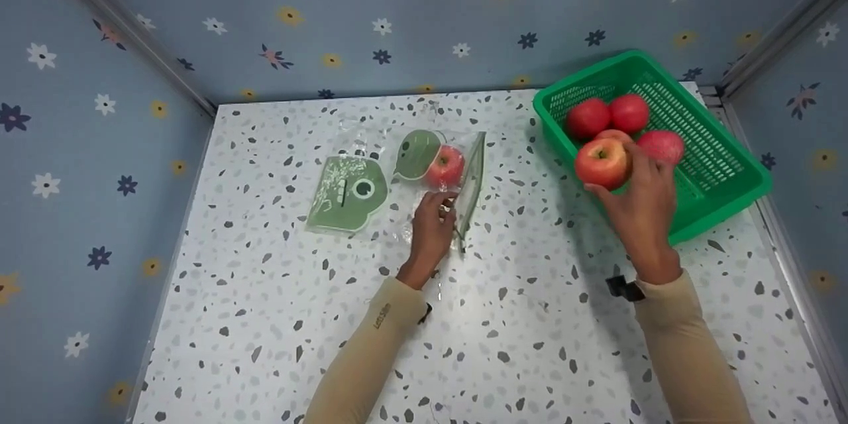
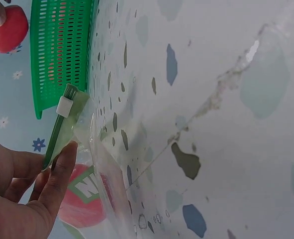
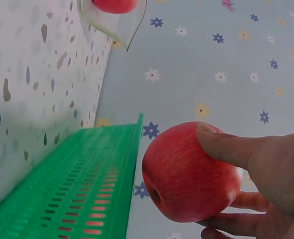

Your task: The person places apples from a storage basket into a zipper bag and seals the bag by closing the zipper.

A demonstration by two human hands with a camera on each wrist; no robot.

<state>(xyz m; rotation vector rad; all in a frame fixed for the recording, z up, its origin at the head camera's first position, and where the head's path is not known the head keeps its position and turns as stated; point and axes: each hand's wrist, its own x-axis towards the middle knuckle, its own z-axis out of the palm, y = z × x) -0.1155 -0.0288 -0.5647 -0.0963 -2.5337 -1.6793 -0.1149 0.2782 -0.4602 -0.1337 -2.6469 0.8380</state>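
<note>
My right hand (image 1: 641,202) grips a red-yellow apple (image 1: 601,163) above the near left rim of a green basket (image 1: 719,212). The right wrist view shows thumb and fingers round that apple (image 3: 187,172). In the basket lie several more red apples (image 1: 587,118). My left hand (image 1: 432,225) pinches the green edge of a clear zip bag (image 1: 472,185), close to its white slider (image 2: 64,106) in the left wrist view. Inside that bag is one apple (image 1: 445,167), partly behind a green printed patch (image 1: 417,154).
Left of the held bag, another clear bag with a green cartoon print (image 1: 348,193) lies flat on the speckled white table (image 1: 265,318). Blue flower-patterned walls (image 1: 424,20) enclose the table at the back and both sides.
</note>
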